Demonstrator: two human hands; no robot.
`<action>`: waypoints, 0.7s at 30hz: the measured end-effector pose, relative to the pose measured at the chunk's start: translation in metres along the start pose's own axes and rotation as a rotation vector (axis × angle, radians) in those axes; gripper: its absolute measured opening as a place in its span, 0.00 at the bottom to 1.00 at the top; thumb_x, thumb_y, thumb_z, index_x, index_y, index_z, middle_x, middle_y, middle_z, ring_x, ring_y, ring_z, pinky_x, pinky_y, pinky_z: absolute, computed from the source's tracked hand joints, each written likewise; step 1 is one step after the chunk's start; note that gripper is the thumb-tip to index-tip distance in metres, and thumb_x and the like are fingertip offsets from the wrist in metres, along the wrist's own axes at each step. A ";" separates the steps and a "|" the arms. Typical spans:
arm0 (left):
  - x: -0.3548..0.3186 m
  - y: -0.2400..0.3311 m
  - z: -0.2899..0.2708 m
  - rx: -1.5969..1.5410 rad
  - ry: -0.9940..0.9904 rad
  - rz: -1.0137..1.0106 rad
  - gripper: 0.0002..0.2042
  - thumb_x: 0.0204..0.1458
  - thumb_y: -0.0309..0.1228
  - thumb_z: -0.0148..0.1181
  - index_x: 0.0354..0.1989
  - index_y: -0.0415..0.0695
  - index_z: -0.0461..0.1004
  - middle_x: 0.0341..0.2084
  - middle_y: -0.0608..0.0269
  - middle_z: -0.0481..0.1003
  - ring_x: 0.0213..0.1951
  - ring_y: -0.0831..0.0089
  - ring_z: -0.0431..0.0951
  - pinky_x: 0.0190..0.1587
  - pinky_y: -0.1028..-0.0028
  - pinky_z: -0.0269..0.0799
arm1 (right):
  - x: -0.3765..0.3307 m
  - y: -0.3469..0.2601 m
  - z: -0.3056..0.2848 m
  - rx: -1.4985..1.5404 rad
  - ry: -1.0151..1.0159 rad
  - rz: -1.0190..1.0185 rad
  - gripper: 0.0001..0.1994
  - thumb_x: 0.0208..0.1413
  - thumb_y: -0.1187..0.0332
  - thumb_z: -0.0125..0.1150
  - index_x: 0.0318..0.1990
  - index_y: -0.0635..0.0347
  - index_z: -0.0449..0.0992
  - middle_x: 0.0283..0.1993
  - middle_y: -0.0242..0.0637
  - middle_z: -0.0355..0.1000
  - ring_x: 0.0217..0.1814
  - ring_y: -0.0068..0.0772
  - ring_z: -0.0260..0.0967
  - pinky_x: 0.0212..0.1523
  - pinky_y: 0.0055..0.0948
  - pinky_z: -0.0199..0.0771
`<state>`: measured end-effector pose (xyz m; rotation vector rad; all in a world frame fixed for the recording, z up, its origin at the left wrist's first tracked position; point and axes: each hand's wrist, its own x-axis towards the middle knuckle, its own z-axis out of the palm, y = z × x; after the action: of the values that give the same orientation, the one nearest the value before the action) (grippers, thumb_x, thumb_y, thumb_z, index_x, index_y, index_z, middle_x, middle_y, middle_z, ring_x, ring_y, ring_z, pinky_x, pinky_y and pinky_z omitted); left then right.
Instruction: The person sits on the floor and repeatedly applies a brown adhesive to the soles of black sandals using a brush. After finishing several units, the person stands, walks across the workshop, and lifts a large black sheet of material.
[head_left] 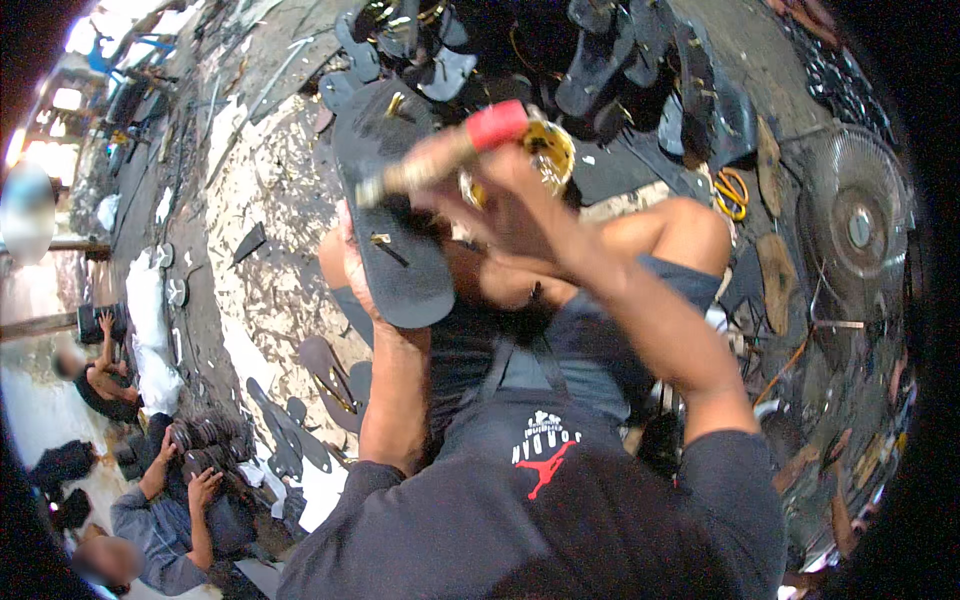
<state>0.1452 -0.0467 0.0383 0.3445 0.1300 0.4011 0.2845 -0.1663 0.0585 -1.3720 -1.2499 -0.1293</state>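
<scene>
My left hand holds a black sandal sole from underneath, its flat face tilted up toward me. A small gold fitting sits on the sole's middle. My right hand is shut on a brush with a pale wooden handle and a red band near its end; the brush lies across the upper part of the sole. Just behind the brush stands a small tin of yellow glue. My bent knees show below and to the right of the hands.
Several more black sandals and soles lie piled on the floor ahead. Orange-handled scissors rest at the right, next to a floor fan. Loose soles lie at lower left, where other people sit working.
</scene>
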 end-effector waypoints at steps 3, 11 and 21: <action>0.037 0.019 -0.024 0.051 -0.058 -0.051 0.30 0.64 0.54 0.43 0.62 0.40 0.68 0.54 0.46 0.74 0.50 0.54 0.77 0.55 0.54 0.74 | -0.071 -0.037 0.030 0.782 0.052 0.433 0.12 0.56 0.69 0.68 0.47 0.59 0.79 0.43 0.40 0.76 0.50 0.32 0.73 0.54 0.33 0.68; 0.215 0.083 -0.061 0.240 0.324 0.059 0.26 0.56 0.46 0.48 0.57 0.39 0.69 0.53 0.49 0.74 0.53 0.54 0.76 0.58 0.50 0.69 | -0.027 -0.043 -0.081 0.181 0.312 0.502 0.14 0.61 0.71 0.64 0.52 0.63 0.72 0.47 0.35 0.75 0.49 0.26 0.71 0.52 0.28 0.71; 0.220 0.106 -0.063 0.953 0.343 0.368 0.17 0.63 0.44 0.53 0.36 0.40 0.74 0.24 0.66 0.74 0.28 0.72 0.75 0.33 0.73 0.69 | -0.053 -0.002 -0.108 -0.091 0.410 0.664 0.18 0.63 0.63 0.63 0.55 0.66 0.72 0.54 0.35 0.71 0.56 0.26 0.65 0.63 0.28 0.60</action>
<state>0.2961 0.1531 0.0043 1.2500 0.6062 0.7502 0.3229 -0.2801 0.0523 -1.6705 -0.4183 -0.0003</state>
